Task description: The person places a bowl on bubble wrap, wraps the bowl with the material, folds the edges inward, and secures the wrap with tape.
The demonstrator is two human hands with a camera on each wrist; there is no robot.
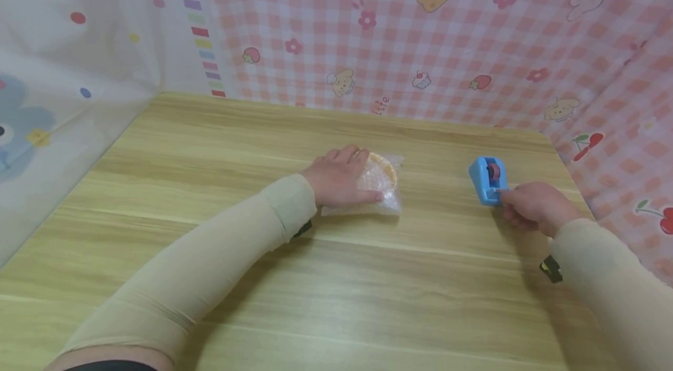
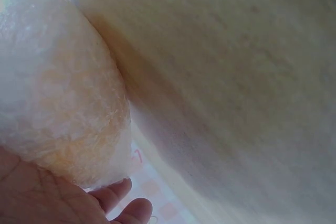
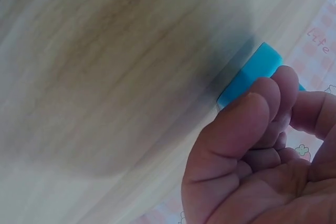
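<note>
In the head view my left hand (image 1: 339, 178) rests on a bubble-wrapped package (image 1: 382, 175) lying on the table, fingers over its far side and thumb on its near side. A rounded orange-edged thing shows through the wrap; its kind is hidden. From the left wrist the wrap (image 2: 63, 87) fills the view's left side, against the palm. On the right stands a blue tape dispenser (image 1: 488, 197) with a reddish roll. At its front end my right hand (image 1: 538, 207) pinches with curled fingers, apparently at the tape's end. The tape itself is hard to make out.
The wood-grain table (image 1: 336, 301) reaches back to a pink checked cloth (image 1: 326, 14) with cartoon prints. A white dotted sheet (image 1: 105, 3) hangs on the left. The checked cloth also runs along the right edge, close to my right arm.
</note>
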